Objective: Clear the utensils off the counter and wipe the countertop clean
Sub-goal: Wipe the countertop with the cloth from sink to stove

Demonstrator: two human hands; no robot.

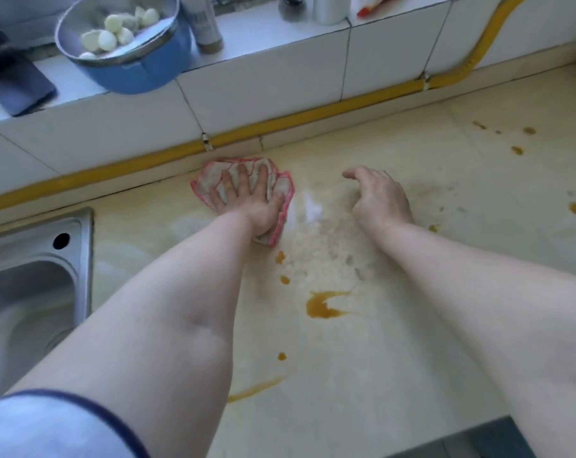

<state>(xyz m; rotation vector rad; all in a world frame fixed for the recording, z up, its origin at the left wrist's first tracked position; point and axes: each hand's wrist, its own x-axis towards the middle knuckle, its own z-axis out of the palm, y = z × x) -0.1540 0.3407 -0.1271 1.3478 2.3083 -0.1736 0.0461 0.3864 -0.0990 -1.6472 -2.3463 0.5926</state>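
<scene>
While the left hand [247,200] presses flat on the cloth [243,193] by the back wall and the right hand [377,196] hovers loosely curled, seemingly empty, push hard toward the brown spills [323,305] on the counter [412,342].

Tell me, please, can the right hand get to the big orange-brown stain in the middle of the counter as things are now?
Probably yes. The right hand hovers empty above the countertop, and the big stain lies on bare surface nearer the person, nothing between them. But the cloth is under the left hand.
</scene>
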